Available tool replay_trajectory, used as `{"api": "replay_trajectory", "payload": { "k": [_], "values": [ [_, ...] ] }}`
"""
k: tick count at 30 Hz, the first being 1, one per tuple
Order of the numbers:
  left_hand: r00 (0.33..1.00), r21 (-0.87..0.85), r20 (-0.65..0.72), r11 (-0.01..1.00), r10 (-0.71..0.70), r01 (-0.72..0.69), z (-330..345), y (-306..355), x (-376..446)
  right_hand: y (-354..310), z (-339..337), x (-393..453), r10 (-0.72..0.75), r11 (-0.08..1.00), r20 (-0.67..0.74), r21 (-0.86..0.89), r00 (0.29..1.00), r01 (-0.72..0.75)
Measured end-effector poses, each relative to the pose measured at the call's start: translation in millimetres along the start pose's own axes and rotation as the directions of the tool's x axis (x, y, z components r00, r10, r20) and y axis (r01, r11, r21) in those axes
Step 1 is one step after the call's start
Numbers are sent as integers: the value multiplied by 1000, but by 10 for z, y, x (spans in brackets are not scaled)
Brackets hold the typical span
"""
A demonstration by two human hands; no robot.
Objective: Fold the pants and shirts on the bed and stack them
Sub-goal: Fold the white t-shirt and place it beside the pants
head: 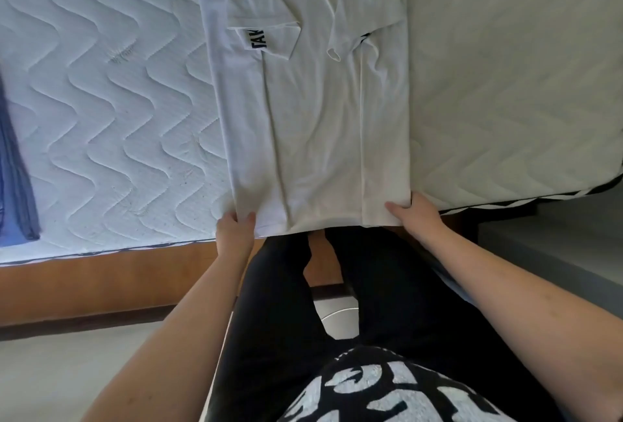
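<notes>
A white shirt [313, 111] lies flat on the quilted mattress [111, 111], its sides and both short sleeves folded inward into a long strip; black letters show on one sleeve. Its bottom hem hangs at the near edge of the bed. My left hand [234, 231] pinches the hem's left corner, thumb on top. My right hand [416, 214] pinches the hem's right corner the same way. A blue-grey garment [17, 165] lies at the far left of the bed, partly cut off by the frame.
The mattress's right corner [600, 182] ends close by, with grey floor beyond. A wooden bed frame [101, 280] runs below the mattress edge. My legs in black trousers stand against the bed.
</notes>
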State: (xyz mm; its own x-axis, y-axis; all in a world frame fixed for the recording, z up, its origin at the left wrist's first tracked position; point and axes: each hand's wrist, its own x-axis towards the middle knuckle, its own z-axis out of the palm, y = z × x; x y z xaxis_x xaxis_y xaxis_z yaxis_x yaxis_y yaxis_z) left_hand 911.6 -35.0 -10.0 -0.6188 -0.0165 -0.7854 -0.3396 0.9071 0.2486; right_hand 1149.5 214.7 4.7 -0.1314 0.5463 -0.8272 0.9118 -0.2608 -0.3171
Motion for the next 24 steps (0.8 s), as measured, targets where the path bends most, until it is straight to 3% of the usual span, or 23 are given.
{"api": "replay_trajectory", "payload": {
  "k": [3, 7, 9, 12, 16, 19, 21, 24],
  "values": [
    [994, -54, 93, 997, 62, -57, -86, -15, -168, -85, -1, -215, -6, 985, -62, 173, 998, 16],
    [985, -198, 70, 970, 155, -139, -331, 25, -427, -219, -153, -555, -137, 954, -217, 234, 966, 188],
    [968, -215, 46, 949, 247, -232, -521, 45, -533, -285, -273, -706, -183, 942, -225, 238, 957, 236],
    [919, -92, 117, 925, 378, -368, -791, 69, -660, -335, -490, -894, -307, 951, -82, 12, 948, 309],
    [829, 81, 290, 851, 478, -519, -1062, 120, -810, -414, -783, -1161, -368, 844, 132, -367, 920, 390],
    [774, 147, 311, 777, 551, -612, -1173, 154, -934, -442, -808, -1342, -451, 772, 96, -457, 887, 442],
    [751, 217, 236, 720, 616, -659, -1209, 163, -1024, -508, -792, -1455, -584, 699, -20, -521, 812, 490],
    [757, 281, 75, 715, 649, -640, -1283, 229, -1191, -641, -823, -1605, -797, 506, -109, -657, 594, 559]
  ]
}}
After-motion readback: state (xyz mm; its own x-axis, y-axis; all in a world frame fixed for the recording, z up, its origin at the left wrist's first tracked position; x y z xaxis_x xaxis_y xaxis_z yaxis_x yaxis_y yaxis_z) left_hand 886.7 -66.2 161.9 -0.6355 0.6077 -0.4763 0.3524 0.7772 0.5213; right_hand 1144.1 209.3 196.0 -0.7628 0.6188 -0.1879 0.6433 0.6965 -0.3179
